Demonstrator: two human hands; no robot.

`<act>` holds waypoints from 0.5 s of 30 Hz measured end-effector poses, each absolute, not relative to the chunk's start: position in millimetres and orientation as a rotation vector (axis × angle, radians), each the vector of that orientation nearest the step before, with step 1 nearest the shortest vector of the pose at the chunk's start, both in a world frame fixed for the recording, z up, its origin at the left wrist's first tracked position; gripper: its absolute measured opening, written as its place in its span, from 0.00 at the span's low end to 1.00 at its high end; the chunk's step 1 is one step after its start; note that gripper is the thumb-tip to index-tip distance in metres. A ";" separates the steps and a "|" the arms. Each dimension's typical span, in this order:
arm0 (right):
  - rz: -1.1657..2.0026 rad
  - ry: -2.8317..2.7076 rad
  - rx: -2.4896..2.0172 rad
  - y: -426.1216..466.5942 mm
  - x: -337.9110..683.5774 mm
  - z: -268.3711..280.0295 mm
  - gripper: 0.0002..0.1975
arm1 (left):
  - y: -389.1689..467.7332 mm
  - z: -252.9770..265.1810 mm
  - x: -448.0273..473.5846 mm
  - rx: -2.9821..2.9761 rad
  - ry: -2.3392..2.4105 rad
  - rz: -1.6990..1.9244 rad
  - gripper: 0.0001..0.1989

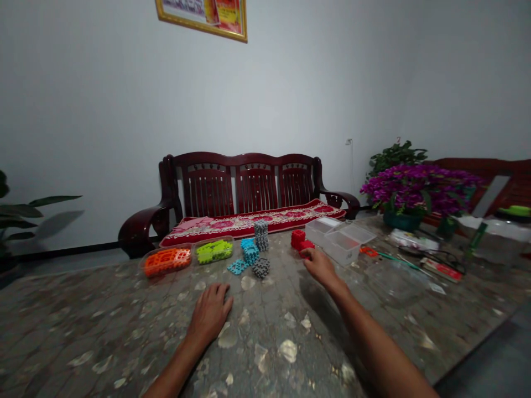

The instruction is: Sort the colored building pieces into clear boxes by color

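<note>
My left hand [212, 309] lies palm down on the table, holding nothing, its fingers loosely out and the thumb apart. At the red interlocking plastic pieces [297, 239], my right hand [321, 267] has its fingers closed on the nearer red piece [307, 245]; the fingertips are partly hidden. Left of it stand an upright grey stack of pieces [261, 235] and a rounded grey cluster [261, 267]. Blue pieces [249, 250] stand beside them, with a flat blue part [238, 267] on the table.
Orange pieces [168, 260] and lime-green pieces [214, 251] fill two clear trays at the left. Clear plastic boxes [342, 246], an orange ring-like piece [368, 251], a clear lid [396, 281] and purple flowers [418, 185] are on the right. A wooden bench [253, 188] stands behind the table.
</note>
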State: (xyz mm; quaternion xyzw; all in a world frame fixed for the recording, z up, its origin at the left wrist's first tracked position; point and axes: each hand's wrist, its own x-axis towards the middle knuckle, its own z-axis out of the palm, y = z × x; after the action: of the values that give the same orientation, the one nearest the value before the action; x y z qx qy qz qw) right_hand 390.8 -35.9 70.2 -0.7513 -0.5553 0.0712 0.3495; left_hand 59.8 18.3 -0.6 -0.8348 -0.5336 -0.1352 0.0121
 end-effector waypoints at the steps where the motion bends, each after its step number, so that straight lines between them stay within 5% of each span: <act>1: 0.156 -1.422 -1.982 -46.1 403.9 73.9 0.21 | 18.1 -0.5 59.7 -2.607 -1.662 -0.431 0.18; 8: -0.573 -1.463 -2.529 -134.8 481.5 76.7 0.22 | 18.4 -1.0 60.2 -2.608 -1.676 -0.460 0.17; 15: -0.625 -1.489 -2.786 -180.4 510.4 57.9 0.16 | 17.5 -2.5 59.5 -2.625 -1.689 -0.475 0.17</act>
State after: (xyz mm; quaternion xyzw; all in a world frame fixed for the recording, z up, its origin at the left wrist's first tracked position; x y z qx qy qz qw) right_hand 510.4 -180.4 57.9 -0.8644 -0.4622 -0.1939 -0.0392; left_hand 59.5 17.5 -2.5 -0.8314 -0.5349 -0.1504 -0.0077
